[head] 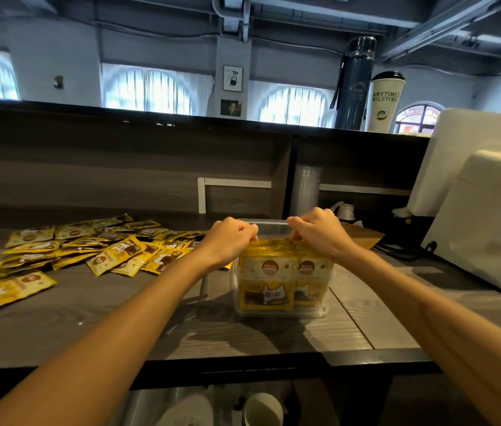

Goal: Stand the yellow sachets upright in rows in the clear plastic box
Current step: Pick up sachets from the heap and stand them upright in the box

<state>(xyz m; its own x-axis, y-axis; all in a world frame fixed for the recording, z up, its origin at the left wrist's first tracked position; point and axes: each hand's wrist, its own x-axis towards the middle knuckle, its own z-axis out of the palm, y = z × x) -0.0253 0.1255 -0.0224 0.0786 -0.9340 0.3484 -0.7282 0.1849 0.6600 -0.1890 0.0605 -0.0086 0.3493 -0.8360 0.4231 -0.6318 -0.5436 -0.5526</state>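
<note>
Grey bench (274, 336), both hands, left hand (231, 241) and right hand (320, 236), pinching sachet tops (277, 245), squaring rows inside clear box (327, 310).

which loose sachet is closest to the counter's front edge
The sachet at the far left, lying flat in front of the main pile; every other one sits farther back.
</note>
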